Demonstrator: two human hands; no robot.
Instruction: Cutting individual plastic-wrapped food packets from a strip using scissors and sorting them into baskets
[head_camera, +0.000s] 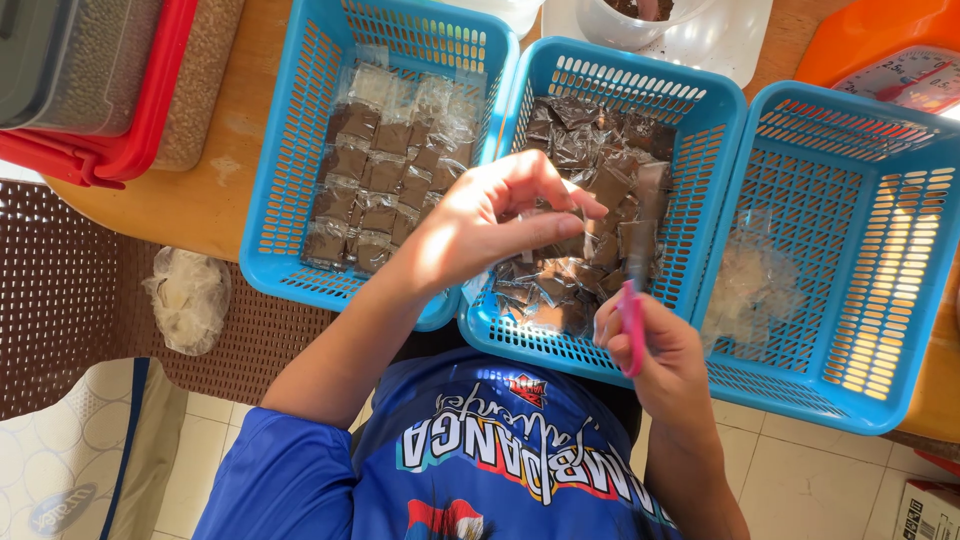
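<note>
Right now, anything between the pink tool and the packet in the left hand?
Nothing visible. The left hand pinches the packet over the middle basket. The right hand holds the pink tool just below and to its right, with open air between.

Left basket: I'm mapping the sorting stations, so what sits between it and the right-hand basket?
A third blue basket, heaped with brown packets, fills that stretch; the head view shows it.
</note>
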